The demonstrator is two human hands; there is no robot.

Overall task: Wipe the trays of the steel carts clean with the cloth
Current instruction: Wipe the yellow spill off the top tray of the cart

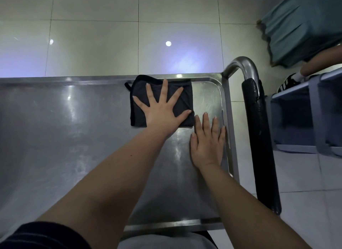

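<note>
Tray point(55, 128): top level of a steel cart. A broad bare stretch of dull, smeared metal lies to the left of the cloth, and by judgement it is not yet wiped.

Cloth point(186, 100): dark and folded into a flat pad. It lies on the tray close to the far rim and towards the far right corner. A small hanging loop shows at the cloth's far left corner.

Left grip point(162, 115): a bare hand laid on top of the cloth, fingers straight and spread wide. It presses down and clasps nothing.

Right grip point(207, 146): a bare hand flat on the bare steel just right of and nearer than the cloth, fingers straight and together. It holds nothing, and its outer edge is close to the tray's right rim.

Handle point(259, 137): black padding on a steel bar, right of the cloth and outside the rim.

Handling assessment: the cloth is judged soft, light and limp, and likely to bunch or unfold if dragged by one edge. A flat palm over the centre of the pad is the sound hold. On smooth steel the cloth should slide readily. The raised rim and rounded corner right of the cloth may need fingertip pressure.
</note>
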